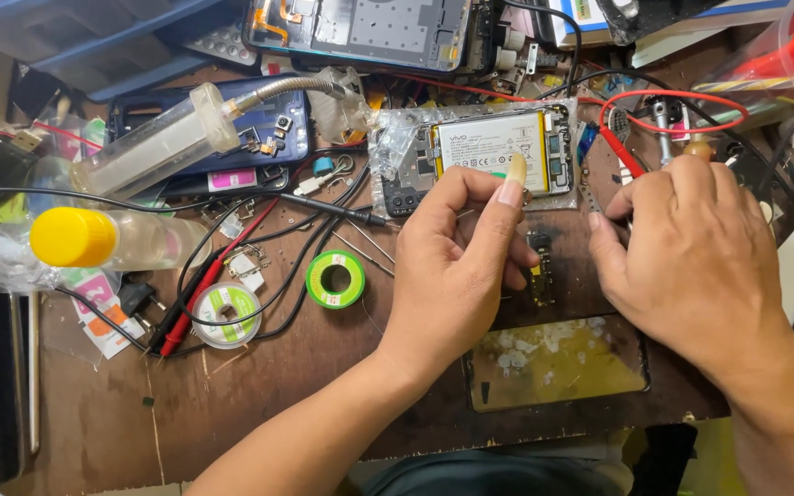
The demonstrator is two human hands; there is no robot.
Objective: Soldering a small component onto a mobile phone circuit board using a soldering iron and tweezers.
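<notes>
Circuit board [541, 268] between both hands

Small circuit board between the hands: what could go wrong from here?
The small circuit board sits half hidden between the left hand and right hand, so it could be nudged unseen. The red probe and its looping wires lie close enough to snag. The opened phone just above could get bumped.

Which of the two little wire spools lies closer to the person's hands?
The green-rimmed spool, just beside the left hand; the white-rimmed spool lies farther left.
</notes>
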